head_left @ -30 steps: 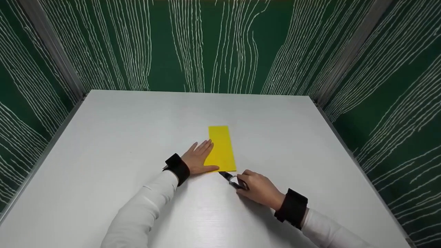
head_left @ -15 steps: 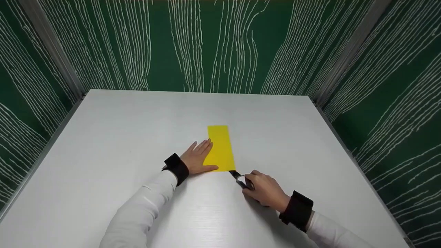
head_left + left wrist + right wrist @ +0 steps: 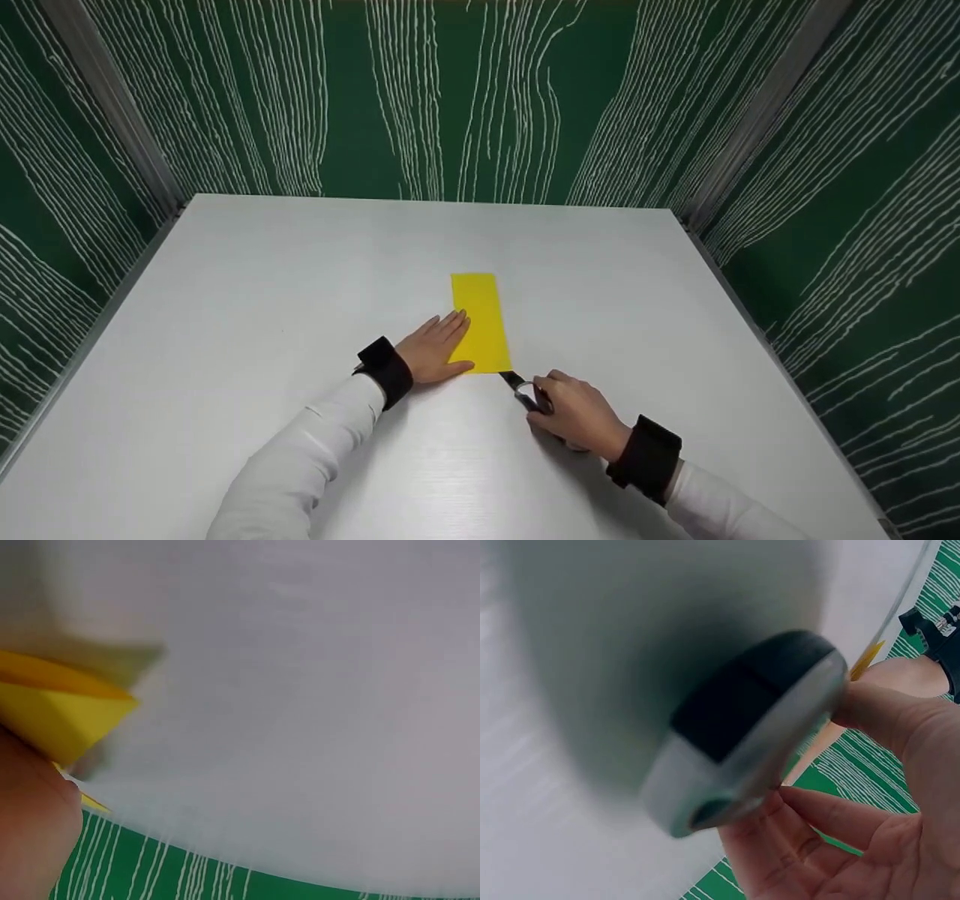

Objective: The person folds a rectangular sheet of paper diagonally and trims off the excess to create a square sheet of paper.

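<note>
The yellow paper [image 3: 484, 330] lies on the desk [image 3: 300, 255], long axis pointing away from the person. Its near right corner meets the tip of the black-and-silver tool [image 3: 510, 379]; whether they touch, I cannot tell. The right hand [image 3: 574, 414], nearer that corner, has its grip curled round the tool. The left hand [image 3: 433, 352] rests, fingers straight, over the paper's left edge.

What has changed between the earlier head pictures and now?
The right hand, gripping the black-and-silver tool, moved rightward along the near edge of the yellow paper, bringing the tool's tip to its near right corner. The left hand shifted slightly right and nearer the person. Nothing was taken up or let go; the paper stayed nearly in place.
</note>
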Action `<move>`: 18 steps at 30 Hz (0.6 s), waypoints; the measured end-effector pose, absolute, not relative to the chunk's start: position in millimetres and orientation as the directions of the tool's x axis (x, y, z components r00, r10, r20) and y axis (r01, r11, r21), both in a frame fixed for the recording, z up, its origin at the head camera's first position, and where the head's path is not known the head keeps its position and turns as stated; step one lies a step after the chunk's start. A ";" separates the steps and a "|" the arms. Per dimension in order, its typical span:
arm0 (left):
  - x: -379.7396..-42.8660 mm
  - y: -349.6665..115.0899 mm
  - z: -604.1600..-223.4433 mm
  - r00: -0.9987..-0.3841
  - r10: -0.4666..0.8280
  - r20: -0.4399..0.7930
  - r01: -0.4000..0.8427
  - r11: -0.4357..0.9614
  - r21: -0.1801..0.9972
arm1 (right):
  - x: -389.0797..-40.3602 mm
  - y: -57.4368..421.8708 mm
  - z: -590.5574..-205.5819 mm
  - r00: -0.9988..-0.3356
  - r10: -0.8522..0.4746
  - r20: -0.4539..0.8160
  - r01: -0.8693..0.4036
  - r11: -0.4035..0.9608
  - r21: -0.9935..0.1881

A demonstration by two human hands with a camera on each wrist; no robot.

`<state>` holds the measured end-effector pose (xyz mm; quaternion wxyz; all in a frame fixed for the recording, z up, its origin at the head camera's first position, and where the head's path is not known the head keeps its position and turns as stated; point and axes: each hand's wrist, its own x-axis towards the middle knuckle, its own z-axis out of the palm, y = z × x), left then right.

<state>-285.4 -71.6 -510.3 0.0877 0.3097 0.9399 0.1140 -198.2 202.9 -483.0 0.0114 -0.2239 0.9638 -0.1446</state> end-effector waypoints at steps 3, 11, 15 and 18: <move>-285.6 -71.4 -513.3 -0.789 0.605 -0.106 0.562 0.781 0.270 | -199.1 202.1 -483.3 -0.902 -0.430 0.038 -0.422 0.860 -0.286; -283.3 -71.3 -511.9 -0.785 0.611 -0.102 0.559 0.770 0.308 | -196.7 203.2 -486.9 -0.889 -0.446 0.106 -0.457 0.846 -0.274; -281.9 -71.8 -509.7 -0.784 0.613 -0.099 0.561 0.768 0.308 | -194.3 202.2 -487.4 -0.886 -0.444 0.131 -0.463 0.844 -0.271; -282.3 -71.6 -510.5 -0.784 0.613 -0.096 0.562 0.767 0.310 | -192.6 201.1 -487.2 -0.885 -0.444 0.139 -0.465 0.848 -0.255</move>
